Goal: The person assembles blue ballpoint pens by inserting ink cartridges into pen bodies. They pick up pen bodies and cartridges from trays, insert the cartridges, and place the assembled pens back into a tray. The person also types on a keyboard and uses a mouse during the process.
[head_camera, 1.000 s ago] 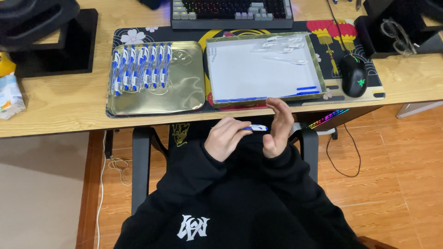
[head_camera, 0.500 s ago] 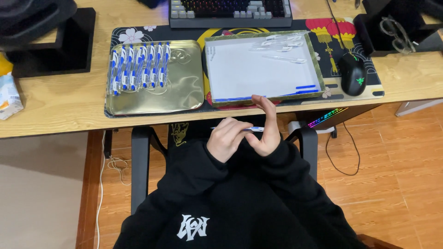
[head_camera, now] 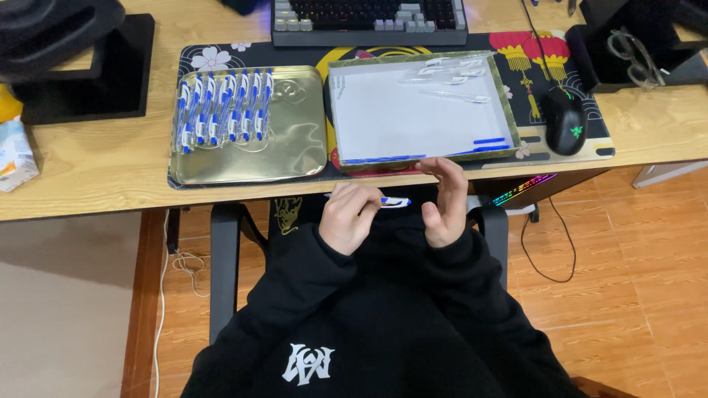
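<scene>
My left hand [head_camera: 349, 218] is closed around a white pen with a blue cap [head_camera: 394, 201], held level just below the desk's front edge. Right beside it, my right hand [head_camera: 444, 199] has let go, its fingers apart and raised, holding nothing. On the desk, a gold metal tray [head_camera: 295, 151] carries a row of several finished blue and white pens [head_camera: 221, 107]. To its right, a white shallow box [head_camera: 413, 118] holds clear pen barrels [head_camera: 453, 74] at the back and thin blue refills [head_camera: 490, 141] near the front.
A keyboard [head_camera: 369, 15] lies at the back of the desk. A black mouse [head_camera: 566, 120] rests on the patterned mat at the right, with spectacles [head_camera: 630, 48] on a black stand behind it. A dark stand [head_camera: 81, 66] occupies the left.
Both hands held the pen together earlier. Now my right hand has come off it and opened, while my left hand keeps the pen.
</scene>
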